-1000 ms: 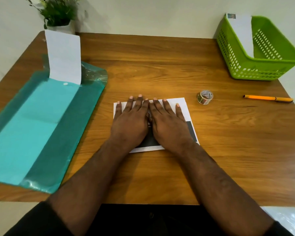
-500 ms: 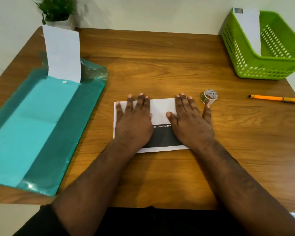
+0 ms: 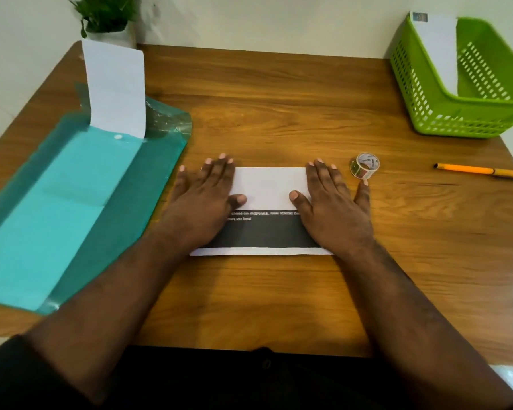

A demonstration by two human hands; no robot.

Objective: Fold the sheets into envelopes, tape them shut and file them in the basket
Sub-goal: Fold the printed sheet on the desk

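A folded white sheet (image 3: 268,187) with a black printed band lies on the wooden table (image 3: 279,108) in front of me. My left hand (image 3: 203,199) lies flat on its left end, fingers straight, pressing it down. My right hand (image 3: 333,202) lies flat on its right end, its little finger reaching past the paper toward a small tape roll (image 3: 365,165). A green plastic basket (image 3: 468,113) stands at the far right with one white envelope (image 3: 439,45) leaning inside it.
A teal plastic folder (image 3: 57,208) covers the left side of the table, with a white sheet (image 3: 114,90) sticking up from its far end. An orange pen (image 3: 480,170) lies to the right. A potted plant (image 3: 107,16) stands at the back left corner.
Both hands have slid apart from the middle of the folded sheet out to its two ends, smoothing it flat. The sheet has stayed in place.
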